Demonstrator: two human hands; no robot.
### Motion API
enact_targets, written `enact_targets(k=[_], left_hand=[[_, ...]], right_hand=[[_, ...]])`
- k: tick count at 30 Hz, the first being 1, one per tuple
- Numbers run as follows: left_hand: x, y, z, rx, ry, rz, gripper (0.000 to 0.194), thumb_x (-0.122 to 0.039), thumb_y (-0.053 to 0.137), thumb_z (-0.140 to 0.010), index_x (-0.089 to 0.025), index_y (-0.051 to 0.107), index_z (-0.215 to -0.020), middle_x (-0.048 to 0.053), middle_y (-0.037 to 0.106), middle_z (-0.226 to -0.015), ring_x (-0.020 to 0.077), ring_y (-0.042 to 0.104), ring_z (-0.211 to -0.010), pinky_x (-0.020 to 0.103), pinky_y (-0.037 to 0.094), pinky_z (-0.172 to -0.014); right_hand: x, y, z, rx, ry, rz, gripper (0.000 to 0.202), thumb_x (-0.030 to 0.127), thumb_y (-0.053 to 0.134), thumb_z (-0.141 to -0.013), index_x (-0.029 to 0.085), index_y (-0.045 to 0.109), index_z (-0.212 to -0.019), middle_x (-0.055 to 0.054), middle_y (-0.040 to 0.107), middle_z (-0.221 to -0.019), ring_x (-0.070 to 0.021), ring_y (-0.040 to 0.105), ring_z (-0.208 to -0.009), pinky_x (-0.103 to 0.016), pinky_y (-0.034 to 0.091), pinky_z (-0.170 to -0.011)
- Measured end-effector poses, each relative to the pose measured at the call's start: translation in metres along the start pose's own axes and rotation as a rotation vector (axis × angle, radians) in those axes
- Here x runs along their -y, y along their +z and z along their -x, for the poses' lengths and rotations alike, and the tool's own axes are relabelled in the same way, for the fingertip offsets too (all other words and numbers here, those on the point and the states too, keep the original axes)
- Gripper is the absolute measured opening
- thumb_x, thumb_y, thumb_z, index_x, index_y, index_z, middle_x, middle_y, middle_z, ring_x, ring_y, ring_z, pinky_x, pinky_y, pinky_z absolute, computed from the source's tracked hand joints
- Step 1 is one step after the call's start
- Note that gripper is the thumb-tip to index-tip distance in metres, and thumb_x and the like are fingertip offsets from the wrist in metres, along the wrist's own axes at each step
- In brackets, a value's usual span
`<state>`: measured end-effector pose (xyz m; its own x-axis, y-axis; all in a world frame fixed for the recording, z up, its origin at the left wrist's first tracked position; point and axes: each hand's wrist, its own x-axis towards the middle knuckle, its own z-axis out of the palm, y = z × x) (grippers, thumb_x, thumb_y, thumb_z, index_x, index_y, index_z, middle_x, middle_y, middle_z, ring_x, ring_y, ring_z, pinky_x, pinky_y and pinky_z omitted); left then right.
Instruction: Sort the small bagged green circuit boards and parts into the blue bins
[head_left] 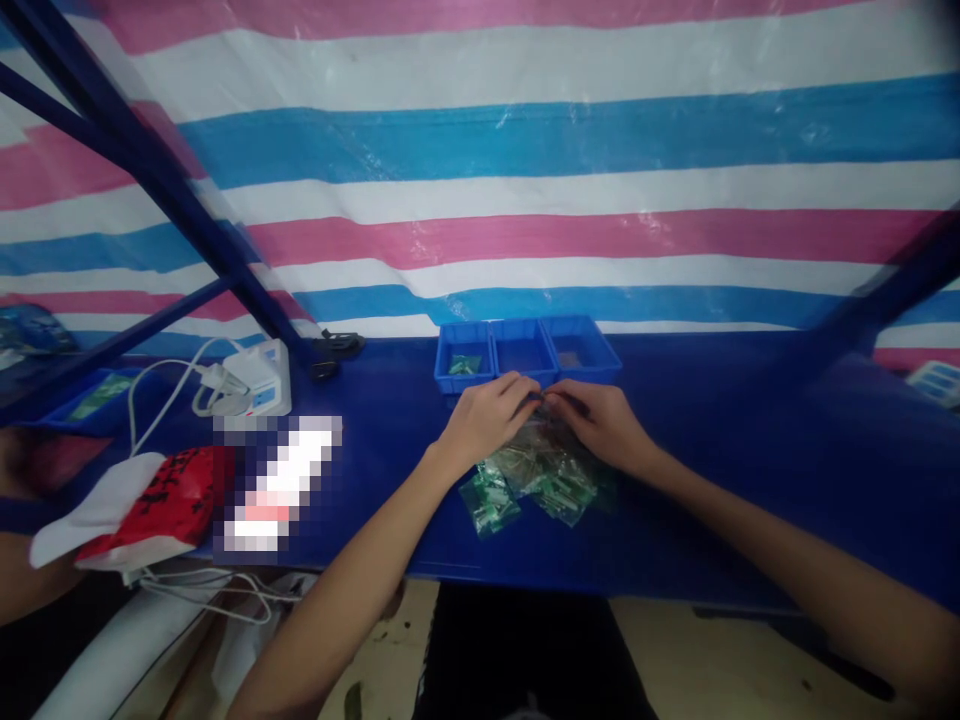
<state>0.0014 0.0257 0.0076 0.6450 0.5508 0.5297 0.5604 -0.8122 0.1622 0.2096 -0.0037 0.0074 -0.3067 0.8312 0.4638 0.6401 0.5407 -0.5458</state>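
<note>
My left hand (495,415) and my right hand (600,420) meet over the blue table, fingertips pinched together almost touching. Between them they seem to grip the top edge of a clear plastic bag (536,440); a small dark spot at the fingertips is too blurred to name. Below lie several clear packets with green and white contents, one packet (490,500) at the left and another packet (566,490) at the right. Just beyond my hands stands a blue three-part bin (517,386). A green packet (465,365) lies in its left compartment, and something small and brownish in the right one.
Left on the table (712,500) are a white power strip (262,380) with cables, a black adapter (337,345), and a red and white cap (161,500). Another person's arm (22,570) shows at the far left, near a blue tray (97,400). Blue frame bars (180,220) slant overhead.
</note>
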Motion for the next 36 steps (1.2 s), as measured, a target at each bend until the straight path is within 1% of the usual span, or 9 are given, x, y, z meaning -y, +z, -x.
enact_targets(k=[9, 11, 15, 18, 22, 26, 28, 31, 36], left_hand=[[-0.004, -0.001, 0.0, -0.007, 0.05, -0.074, 0.029, -0.029, 0.036, -0.108, -0.017, 0.056, -0.126, 0.007, 0.066, -0.105, 0.0161, 0.067, -0.085, 0.025, 0.052, -0.067], [-0.004, -0.001, 0.0, -0.015, 0.052, -0.072, 0.03, -0.03, 0.036, -0.108, -0.016, 0.058, -0.122, 0.008, 0.066, -0.104, 0.0165, 0.067, -0.087, 0.025, 0.053, -0.069], [-0.001, 0.002, 0.0, -0.001, 0.041, -0.079, 0.03, -0.031, 0.036, -0.108, -0.015, 0.059, -0.118, 0.008, 0.066, -0.101, 0.0181, 0.067, -0.09, 0.027, 0.053, -0.071], [0.0, 0.004, 0.001, 0.031, 0.03, -0.047, 0.031, -0.033, 0.035, -0.108, -0.014, 0.06, -0.111, 0.007, 0.066, -0.096, 0.018, 0.066, -0.087, 0.027, 0.051, -0.07], [-0.003, 0.004, 0.0, 0.035, -0.008, 0.016, 0.033, -0.036, 0.035, -0.108, -0.015, 0.06, -0.103, 0.006, 0.066, -0.093, 0.0173, 0.066, -0.083, 0.027, 0.05, -0.068], [-0.007, 0.0, -0.001, -0.025, -0.059, 0.095, 0.026, -0.033, 0.038, -0.108, -0.018, 0.058, -0.115, 0.007, 0.068, -0.103, 0.0183, 0.067, -0.089, 0.027, 0.052, -0.072], [-0.007, -0.002, -0.001, -0.038, -0.046, 0.112, 0.025, -0.029, 0.039, -0.107, -0.018, 0.056, -0.122, 0.009, 0.067, -0.109, 0.0185, 0.067, -0.09, 0.028, 0.052, -0.074], [-0.005, -0.002, 0.0, -0.03, -0.005, 0.1, 0.026, -0.027, 0.04, -0.106, -0.018, 0.056, -0.124, 0.009, 0.065, -0.11, 0.0181, 0.067, -0.088, 0.028, 0.052, -0.073], [-0.003, 0.0, 0.001, 0.001, -0.009, 0.057, 0.022, -0.025, 0.041, -0.105, -0.017, 0.057, -0.119, 0.008, 0.065, -0.106, 0.017, 0.066, -0.087, 0.026, 0.05, -0.069]], right_hand=[[-0.001, 0.0, 0.0, -0.018, -0.054, 0.072, 0.032, 0.035, 0.047, -0.101, 0.02, 0.065, -0.079, -0.001, 0.063, -0.063, -0.0164, 0.058, -0.057, -0.028, 0.04, -0.058], [-0.002, -0.001, 0.0, -0.04, -0.05, 0.079, 0.028, 0.035, 0.048, -0.1, 0.021, 0.067, -0.084, -0.002, 0.068, -0.07, -0.0178, 0.062, -0.062, -0.029, 0.043, -0.06], [-0.007, -0.002, 0.001, -0.075, -0.086, 0.082, 0.021, 0.031, 0.052, -0.098, 0.023, 0.067, -0.109, -0.006, 0.076, -0.097, -0.0209, 0.069, -0.076, -0.032, 0.051, -0.07], [-0.011, 0.0, 0.003, -0.057, -0.157, 0.115, 0.021, 0.028, 0.051, -0.099, 0.023, 0.067, -0.112, -0.008, 0.075, -0.102, -0.0227, 0.07, -0.085, -0.033, 0.053, -0.074], [-0.011, 0.002, 0.004, -0.051, -0.194, 0.151, 0.021, 0.03, 0.051, -0.1, 0.022, 0.068, -0.107, -0.009, 0.074, -0.097, -0.0237, 0.07, -0.085, -0.034, 0.053, -0.073], [-0.007, 0.002, 0.003, -0.067, -0.131, 0.107, 0.019, 0.032, 0.052, -0.099, 0.023, 0.068, -0.104, -0.008, 0.075, -0.095, -0.0224, 0.07, -0.081, -0.033, 0.051, -0.072], [-0.005, 0.002, 0.002, -0.076, -0.087, 0.078, 0.017, 0.032, 0.053, -0.099, 0.022, 0.067, -0.1, -0.006, 0.074, -0.088, -0.0201, 0.067, -0.071, -0.031, 0.05, -0.067], [-0.004, 0.002, 0.001, -0.062, -0.047, 0.054, 0.018, 0.033, 0.054, -0.098, 0.022, 0.067, -0.095, -0.003, 0.072, -0.078, -0.0171, 0.062, -0.06, -0.029, 0.046, -0.061], [-0.002, 0.004, 0.001, -0.051, -0.054, 0.063, 0.02, 0.034, 0.054, -0.099, 0.022, 0.065, -0.089, -0.002, 0.07, -0.074, -0.0169, 0.062, -0.061, -0.028, 0.045, -0.062]])
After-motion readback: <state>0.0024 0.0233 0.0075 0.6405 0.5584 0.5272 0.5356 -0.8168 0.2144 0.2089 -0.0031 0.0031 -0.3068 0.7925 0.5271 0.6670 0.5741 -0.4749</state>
